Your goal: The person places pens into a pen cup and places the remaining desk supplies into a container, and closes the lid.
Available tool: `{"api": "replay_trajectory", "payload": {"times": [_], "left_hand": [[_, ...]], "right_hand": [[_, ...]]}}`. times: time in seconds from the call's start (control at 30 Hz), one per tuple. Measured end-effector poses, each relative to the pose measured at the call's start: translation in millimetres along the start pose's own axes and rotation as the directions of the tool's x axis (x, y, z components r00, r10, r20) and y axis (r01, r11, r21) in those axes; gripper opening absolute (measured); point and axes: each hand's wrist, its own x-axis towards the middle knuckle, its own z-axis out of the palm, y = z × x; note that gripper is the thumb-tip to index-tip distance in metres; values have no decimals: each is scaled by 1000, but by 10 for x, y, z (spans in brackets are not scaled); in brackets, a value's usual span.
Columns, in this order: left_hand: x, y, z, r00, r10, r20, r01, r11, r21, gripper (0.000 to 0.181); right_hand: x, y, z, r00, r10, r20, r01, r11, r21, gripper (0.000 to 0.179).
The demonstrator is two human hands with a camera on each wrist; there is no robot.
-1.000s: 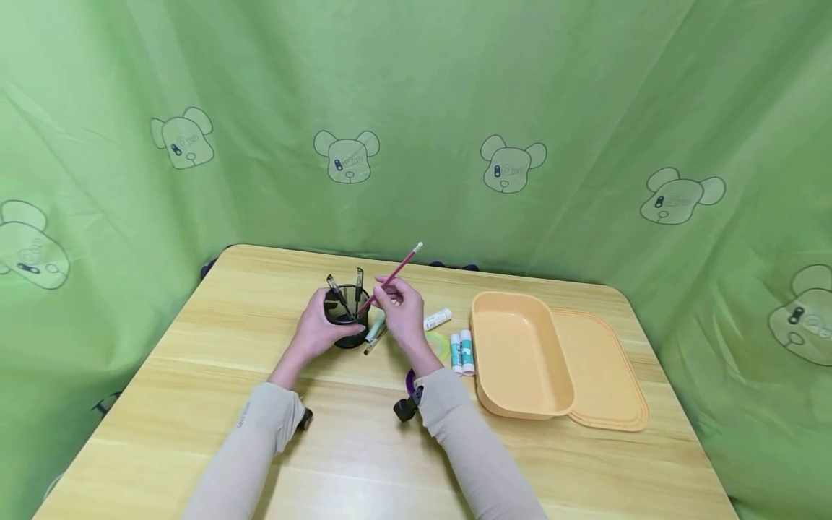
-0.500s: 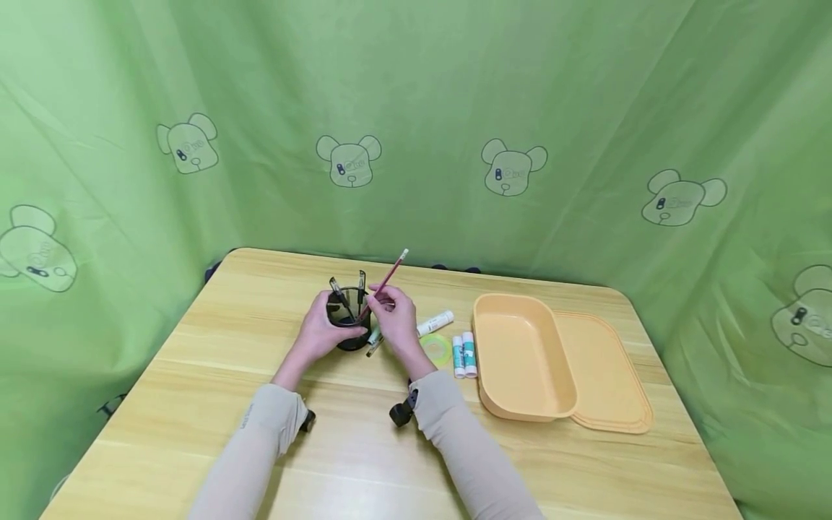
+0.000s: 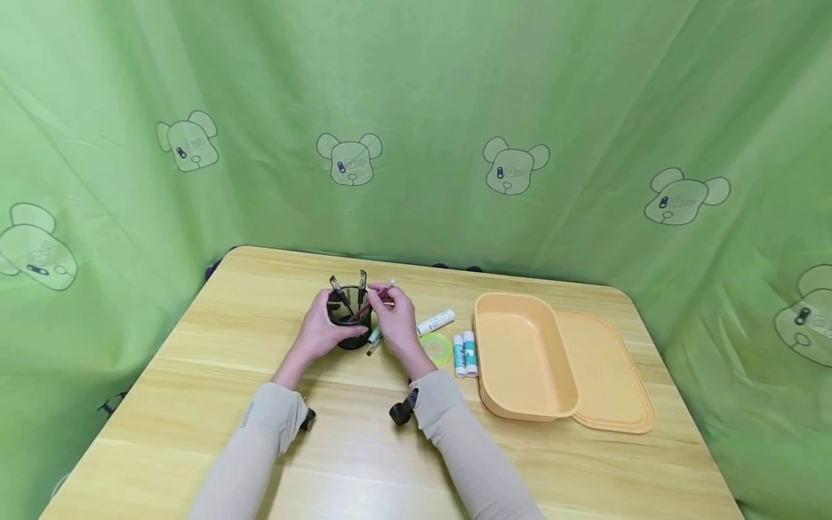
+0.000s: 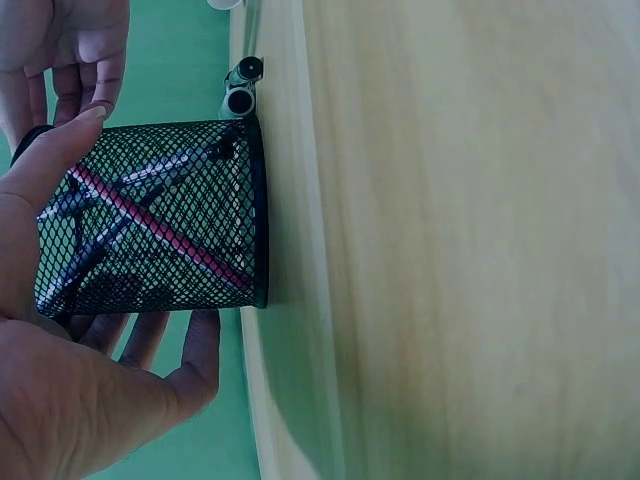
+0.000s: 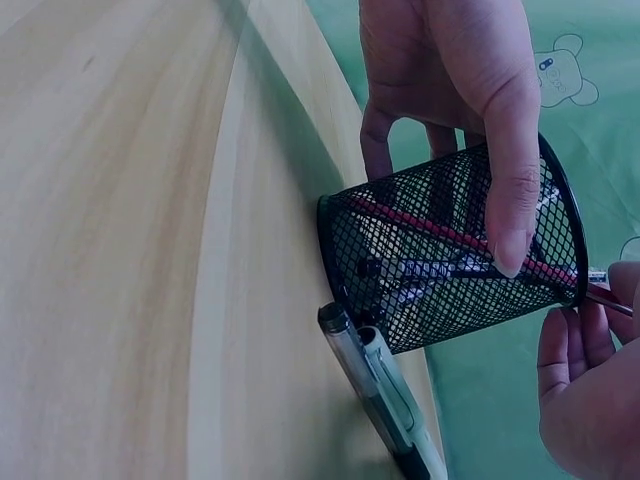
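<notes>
My left hand (image 3: 318, 332) grips the side of a black mesh pen holder (image 4: 150, 280), its thumb across the near wall. Two black pens (image 3: 361, 282) lean inside, caps up. A red pencil (image 4: 165, 232) slants through the holder, its lower end near the bottom. My right hand (image 3: 398, 318) pinches the pencil's upper part just at the rim; its white eraser end (image 3: 392, 282) shows above the fingers. Beside the holder's base, partly under my right hand, lie a black-capped pen (image 5: 365, 385) and a pale green pen (image 5: 405, 400).
A white glue stick (image 3: 435, 322), a yellow-green tape roll (image 3: 435, 349) and two teal-and-white glue sticks (image 3: 464, 354) lie right of my hands. Farther right stands an orange box (image 3: 523, 361) with its lid (image 3: 607, 375) beside it. Green curtain (image 3: 416, 217) hangs behind the wooden table (image 3: 351, 448).
The pencil has gone down into the pen holder and tilted lower, its eraser end dropping toward my right hand. My right hand has shifted slightly left; my left hand keeps its hold.
</notes>
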Motion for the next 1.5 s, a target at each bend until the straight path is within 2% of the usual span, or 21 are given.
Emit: {"api": "replay_trajectory", "payload": {"times": [0.33, 0.6, 0.77, 0.9, 1.07, 1.27, 1.37, 1.5], "left_hand": [[0, -5, 2, 1000, -2, -1, 2, 1000, 6, 92], [-6, -5, 10, 1000, -11, 0, 11, 1000, 0, 92], [-14, 19, -5, 1000, -15, -4, 15, 1000, -17, 93], [-24, 37, -18, 1000, -17, 1, 17, 1000, -16, 95], [-24, 8, -52, 1000, -28, 1, 28, 999, -17, 97], [0, -37, -102, 999, -36, -5, 36, 999, 0, 96], [3, -50, -115, 999, -41, -6, 42, 999, 10, 96], [-1, -52, -122, 999, -45, -1, 45, 999, 16, 97]], "right_hand": [[12, 0, -45, 1000, 4, 26, -5, 1000, 29, 28], [-20, -66, -216, 997, -21, 70, 20, 1000, 15, 37], [4, -15, -297, 998, -25, 54, 25, 1000, 11, 39], [-7, 15, -354, 1000, 7, 26, -7, 1000, 9, 37], [-34, 79, -382, 996, 84, 5, -84, 996, 36, 34], [-90, 174, -331, 983, 184, 9, -184, 982, 38, 36], [-132, 223, -289, 975, 218, 32, -219, 976, 10, 37], [-168, 289, -251, 968, 251, 19, -251, 968, -3, 36]]}}
